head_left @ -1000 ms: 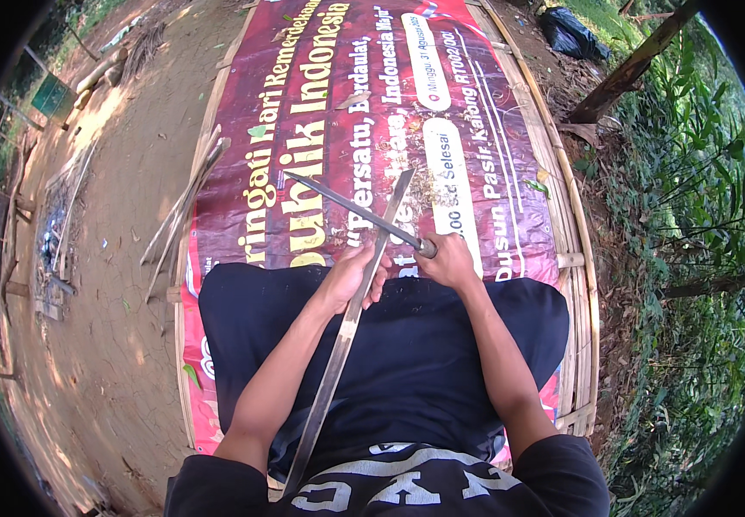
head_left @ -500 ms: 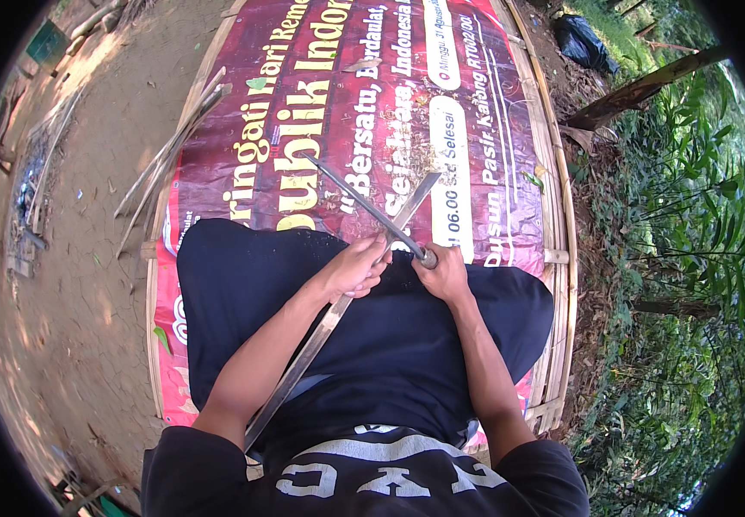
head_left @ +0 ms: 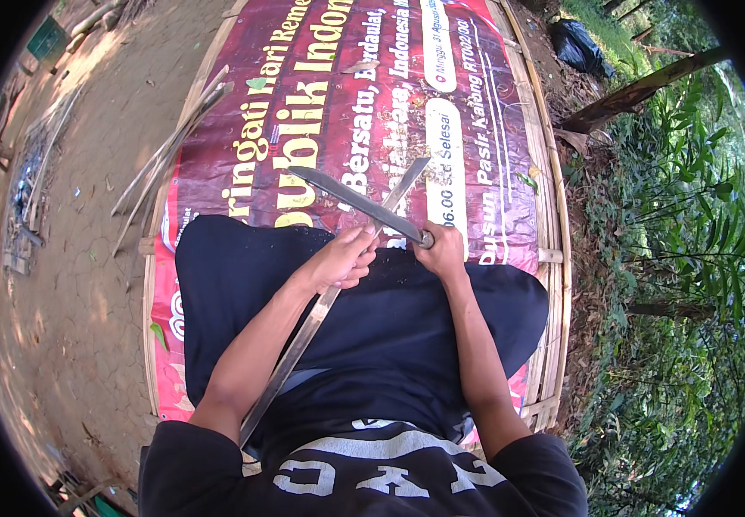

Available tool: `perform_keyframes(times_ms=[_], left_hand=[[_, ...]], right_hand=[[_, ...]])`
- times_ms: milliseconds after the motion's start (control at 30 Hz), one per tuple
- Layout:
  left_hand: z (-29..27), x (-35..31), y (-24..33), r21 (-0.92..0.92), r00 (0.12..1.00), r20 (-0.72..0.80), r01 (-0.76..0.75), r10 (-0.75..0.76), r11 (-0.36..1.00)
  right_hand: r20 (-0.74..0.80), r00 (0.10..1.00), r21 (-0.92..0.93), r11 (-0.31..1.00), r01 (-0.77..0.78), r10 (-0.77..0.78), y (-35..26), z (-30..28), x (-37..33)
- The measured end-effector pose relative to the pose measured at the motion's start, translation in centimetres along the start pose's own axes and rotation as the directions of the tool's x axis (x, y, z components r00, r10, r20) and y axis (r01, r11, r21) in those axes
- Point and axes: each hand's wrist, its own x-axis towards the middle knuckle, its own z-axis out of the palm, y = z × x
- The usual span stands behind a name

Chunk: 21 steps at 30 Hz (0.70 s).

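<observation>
Basically, two long things cross in an X just ahead of my hands. Left hand (head_left: 344, 258): grip closed around the wooden strip (head_left: 307, 335), upper part, one end past my fingers. Right hand (head_left: 441, 251): grip closed on the handle of the knife (head_left: 338, 191). Strip's long axis goes from low by my left forearm, over the dark cloth on my lap (head_left: 398, 336), forward and to the right. Knife's axis goes the other way, from right grip forward-left, flat of the blade showing. Blade lies over the strip at the crossing, nearer the handle than the tip; whether they touch, can't tell. Left hand is nearer that crossing, fingers just below it; right hand sits off to its right. Beyond is the red banner (head_left: 510, 207) on the bamboo platform (head_left: 553, 310).
</observation>
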Motion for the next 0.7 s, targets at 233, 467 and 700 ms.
perform_keyframes(times_ms=[233,467,700], left_hand=[[-0.6,0.3,-0.1,-0.089,1.000,0.007,-0.004,0.005,0.996],[0.1,-0.6,0.6,-0.073,0.998,-0.064,-0.024,0.020,0.997],[-0.2,0.3,-0.2,-0.067,0.999,0.034,0.006,-0.004,0.998]], right_hand=[[0.088,0.996,-0.047,0.999,0.015,-0.011,-3.4,-0.4,-0.4],[0.017,1.000,0.036,0.999,-0.016,0.015,-0.6,-0.4,0.7],[0.059,0.997,-0.043,0.998,0.044,-0.042,-3.3,0.0,-0.4]])
